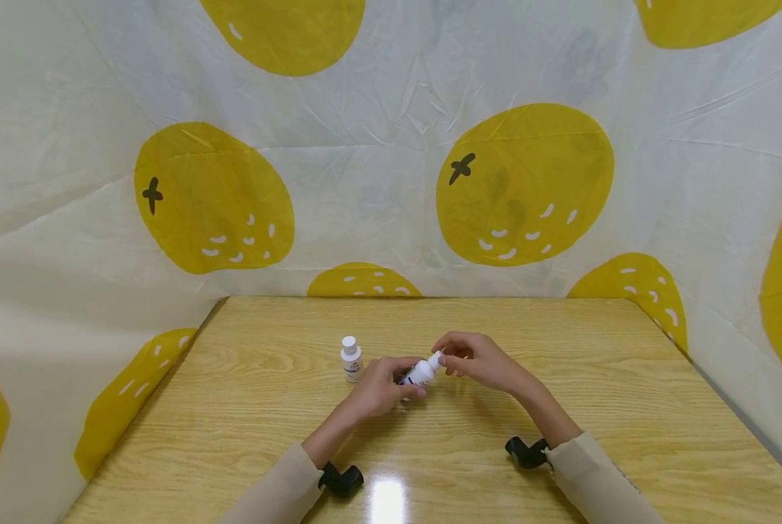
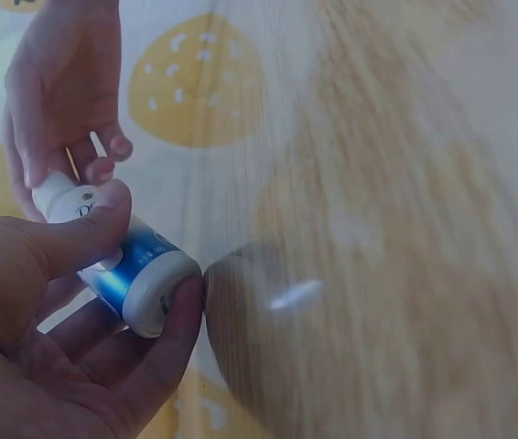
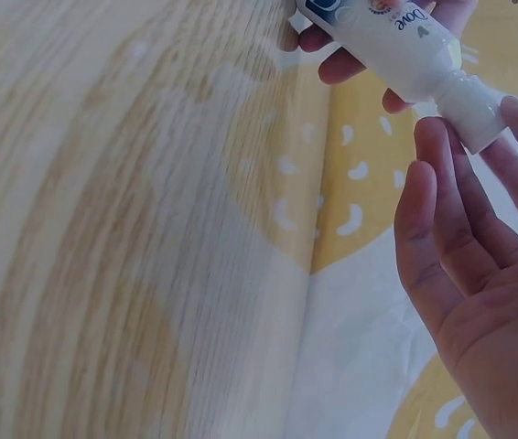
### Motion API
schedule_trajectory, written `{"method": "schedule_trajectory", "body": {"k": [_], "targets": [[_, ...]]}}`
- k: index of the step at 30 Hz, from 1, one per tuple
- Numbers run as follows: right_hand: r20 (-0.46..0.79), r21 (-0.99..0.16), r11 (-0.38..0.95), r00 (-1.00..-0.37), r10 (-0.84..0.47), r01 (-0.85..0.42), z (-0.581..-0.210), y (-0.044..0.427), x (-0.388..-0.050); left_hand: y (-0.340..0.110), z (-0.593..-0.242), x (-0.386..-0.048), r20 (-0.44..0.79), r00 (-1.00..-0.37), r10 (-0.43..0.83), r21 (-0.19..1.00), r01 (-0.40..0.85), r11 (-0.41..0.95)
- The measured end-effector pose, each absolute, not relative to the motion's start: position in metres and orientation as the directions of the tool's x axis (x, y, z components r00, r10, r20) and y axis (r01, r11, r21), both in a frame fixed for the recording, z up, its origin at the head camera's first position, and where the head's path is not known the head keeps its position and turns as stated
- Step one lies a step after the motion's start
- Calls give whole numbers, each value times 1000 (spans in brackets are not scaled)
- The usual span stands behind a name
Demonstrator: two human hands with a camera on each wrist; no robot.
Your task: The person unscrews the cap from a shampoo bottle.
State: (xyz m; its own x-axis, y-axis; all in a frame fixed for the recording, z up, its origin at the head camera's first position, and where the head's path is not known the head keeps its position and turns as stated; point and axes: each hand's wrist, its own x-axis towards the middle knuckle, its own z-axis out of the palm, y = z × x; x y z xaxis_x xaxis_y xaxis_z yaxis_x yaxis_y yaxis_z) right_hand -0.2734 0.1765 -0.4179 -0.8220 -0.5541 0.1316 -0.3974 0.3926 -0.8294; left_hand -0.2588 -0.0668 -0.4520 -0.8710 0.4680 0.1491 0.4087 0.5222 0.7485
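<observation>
Only the head view shows the upright bottle (image 1: 352,362); left hand (image 1: 374,390) grips the slanted bottle (image 1: 420,373), right hand (image 1: 486,362) pinches its right-pointing cap (image 3: 472,113).

We see a Dove bottle (image 3: 392,55) in smooth, glossy white plastic, with a shiny, almost metallic-looking blue band. Its cap (image 3: 471,112) is smooth white plastic too, and a second bottle (image 1: 351,365) looks the same. Beneath, we find a wood-grain tabletop (image 1: 266,327), polished enough to mirror a bright light. The lemon-print curtain (image 1: 365,182) is creased cloth with a faint sheen; the beige sleeves (image 1: 276,487) look like matt fabric, the wrist cameras (image 1: 341,482) black plastic.
</observation>
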Motion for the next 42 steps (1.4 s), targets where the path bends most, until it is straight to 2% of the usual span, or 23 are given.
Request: {"method": "schedule_trajectory", "body": {"k": [11, 21, 36, 42], "targets": [[159, -825, 363, -795, -586, -433, -421, 178, -276, -67, -453, -260, 145, -873, 465, 751, 403, 522], [130, -824, 408, -831, -540, -394, -422, 178, -276, -67, -453, -259, 153, -868, 472, 750, 413, 517], [158, -827, 364, -798, -582, -429, -419, 179, -275, -67, -454, -260, 132, -876, 463, 768, 386, 511], [164, -812, 387, -806, -568, -438, -419, 179, -274, -67, -455, -260, 165, -867, 470, 752, 419, 510]]}}
